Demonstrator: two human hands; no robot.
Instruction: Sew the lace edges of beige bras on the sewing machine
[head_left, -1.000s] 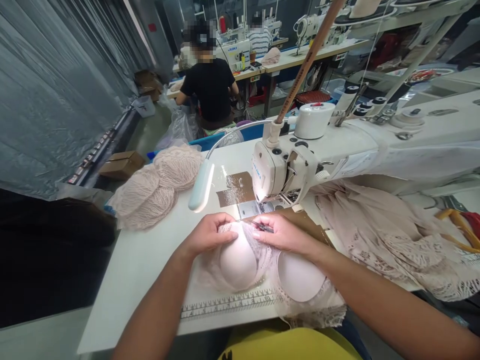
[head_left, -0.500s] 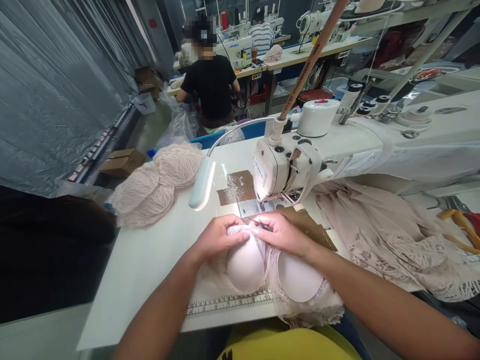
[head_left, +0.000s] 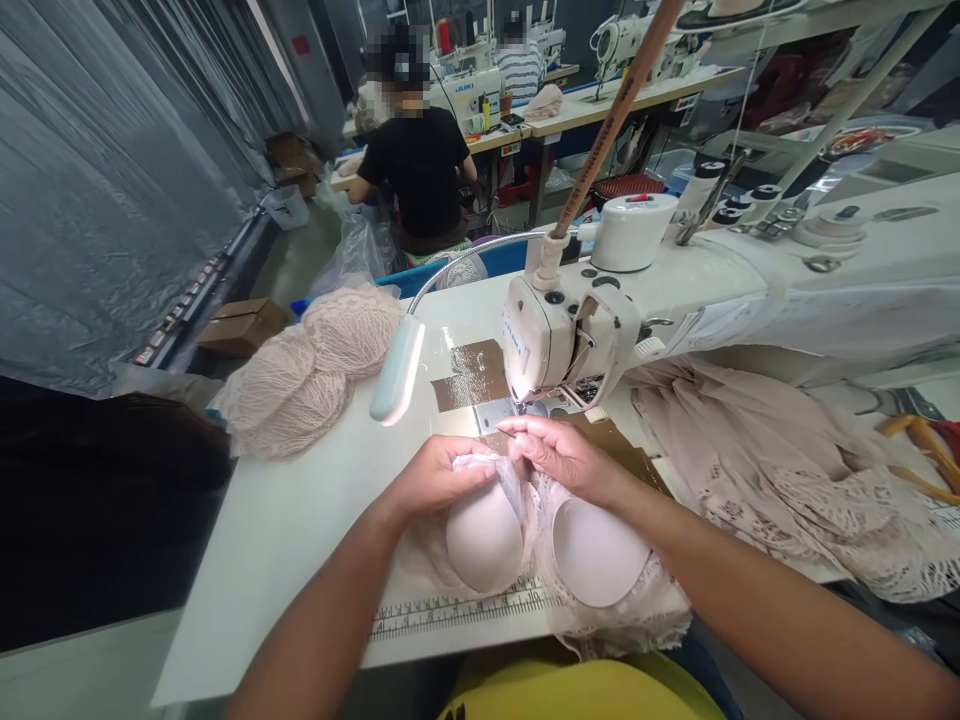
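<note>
A pale pink lace bra with smooth moulded cups lies at the front of the sewing table, its lace trim spilling over the edge. My left hand pinches the upper edge of the left cup between thumb and fingers. Just right of it, my right hand is closed above the middle of the bra. From its fingertips pokes the thin dark tip of a small pointed tool; the rest is hidden in the hand. Both hands are in front of the needle area of the white sewing machine.
A lamp on a bendy neck hangs left of the machine head. Stacked lace cups sit at the table's left. Pink lace fabric is heaped at right. A printed ruler runs along the front edge. A person in black sits beyond.
My right hand has lifted slightly off the cup's edge and turned, covering more of the dark tool. My left hand keeps its pinch on the bra, which has shifted slightly.
</note>
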